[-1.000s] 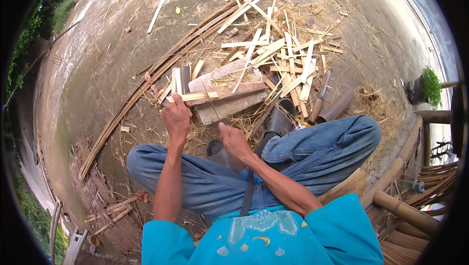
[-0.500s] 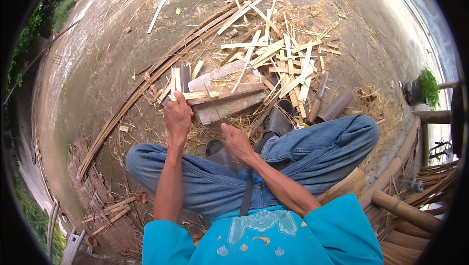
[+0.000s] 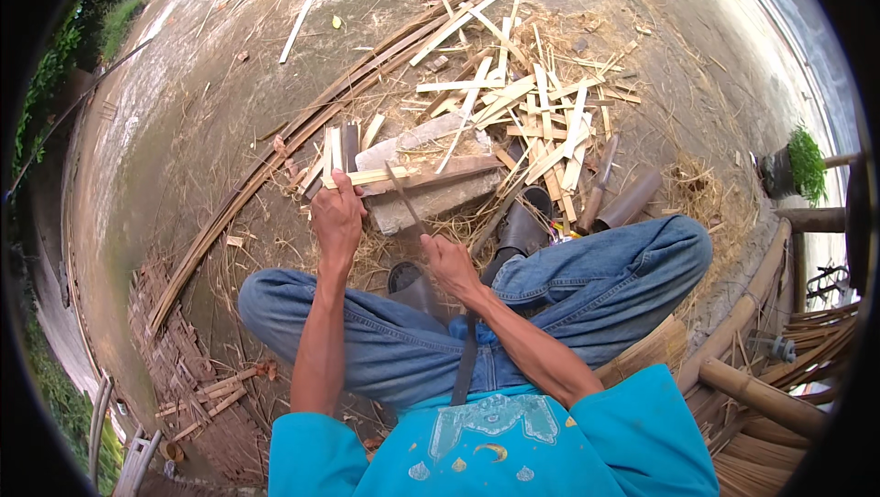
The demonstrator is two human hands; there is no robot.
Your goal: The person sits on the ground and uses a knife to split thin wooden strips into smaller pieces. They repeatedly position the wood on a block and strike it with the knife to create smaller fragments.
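My left hand (image 3: 337,215) grips a bamboo strip (image 3: 371,176) laid on the wooden block (image 3: 440,187); my right hand (image 3: 449,261) clenches a knife (image 3: 403,196), blade on the strip.

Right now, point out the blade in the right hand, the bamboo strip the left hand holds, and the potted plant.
blade (image 3: 403,196), head view, middle of its dark length.
bamboo strip (image 3: 380,176), head view, pale flat face right of the fingers.
potted plant (image 3: 807,160), head view, green leaves.
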